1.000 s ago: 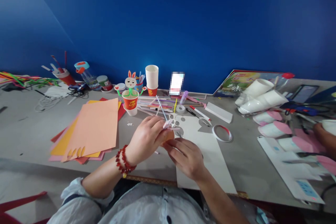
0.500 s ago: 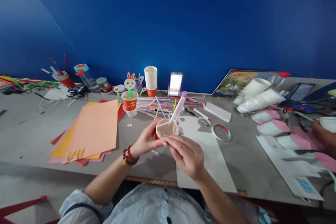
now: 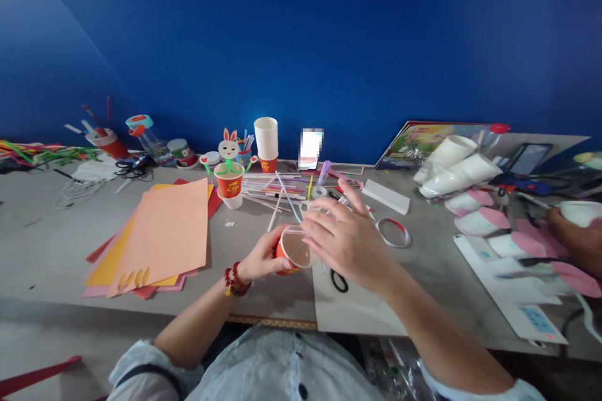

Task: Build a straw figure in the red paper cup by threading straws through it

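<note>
My left hand [image 3: 261, 257] is wrapped round a red paper cup [image 3: 283, 250] with a white inside, its mouth tilted toward me. A pale, thin strip [image 3: 294, 230] crosses the cup's mouth and runs toward my right fingers. My right hand [image 3: 350, 241] is at the cup's right rim, fingers stretched out and one raised. Whether its fingertips touch the strip is hard to make out. Below that hand, a black ring like a scissors handle [image 3: 338, 281] shows over the white paper [image 3: 360, 310]; the rest of it is hidden.
Behind the cup lie several thin sticks [image 3: 270, 185] and a glue stick [image 3: 324, 172]. A rabbit-decorated cup [image 3: 229, 182] and stacked cups [image 3: 266, 138] stand further back. Coloured paper [image 3: 174, 225] is at left; a tape roll [image 3: 393, 233] and power strip [image 3: 512, 307] at right. Another person's hand [image 3: 571, 232] holds a white cup.
My right hand has risen from the cup's near rim to its right side, its fingers spreading. The pale strips that stood up from the cup no longer show upright. The cup has tilted.
</note>
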`<state>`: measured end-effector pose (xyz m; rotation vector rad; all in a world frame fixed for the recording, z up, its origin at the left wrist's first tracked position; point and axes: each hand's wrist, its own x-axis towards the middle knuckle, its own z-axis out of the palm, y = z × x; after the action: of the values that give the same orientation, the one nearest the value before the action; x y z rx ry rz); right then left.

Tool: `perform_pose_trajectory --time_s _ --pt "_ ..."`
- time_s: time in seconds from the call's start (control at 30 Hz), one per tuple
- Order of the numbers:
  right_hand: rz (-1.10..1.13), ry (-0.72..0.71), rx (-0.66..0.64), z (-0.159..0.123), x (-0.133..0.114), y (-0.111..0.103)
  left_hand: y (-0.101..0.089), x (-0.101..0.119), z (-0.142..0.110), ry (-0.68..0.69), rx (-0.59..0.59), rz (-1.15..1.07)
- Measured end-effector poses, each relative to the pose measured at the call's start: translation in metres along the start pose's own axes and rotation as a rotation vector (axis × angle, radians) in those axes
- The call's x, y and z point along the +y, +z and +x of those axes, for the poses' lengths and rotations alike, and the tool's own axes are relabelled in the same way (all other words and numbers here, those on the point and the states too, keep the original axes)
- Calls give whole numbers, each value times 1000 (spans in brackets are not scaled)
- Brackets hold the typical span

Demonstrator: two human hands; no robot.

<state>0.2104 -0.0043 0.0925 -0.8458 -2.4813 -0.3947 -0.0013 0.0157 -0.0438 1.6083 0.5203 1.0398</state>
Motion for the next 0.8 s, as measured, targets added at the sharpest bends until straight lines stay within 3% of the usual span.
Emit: perform_pose_trajectory --time_s 0.1,0.37,0.8 --pt "-37 -13 -81 3 0 11 -1 -1 -2 12 24 -3" --pt "-6 -75 -34 10 -7 12 0 -12 -7 -4 53 -252" --pt "18 -69 14 17 -14 14 2 -8 -6 4 70 -234"
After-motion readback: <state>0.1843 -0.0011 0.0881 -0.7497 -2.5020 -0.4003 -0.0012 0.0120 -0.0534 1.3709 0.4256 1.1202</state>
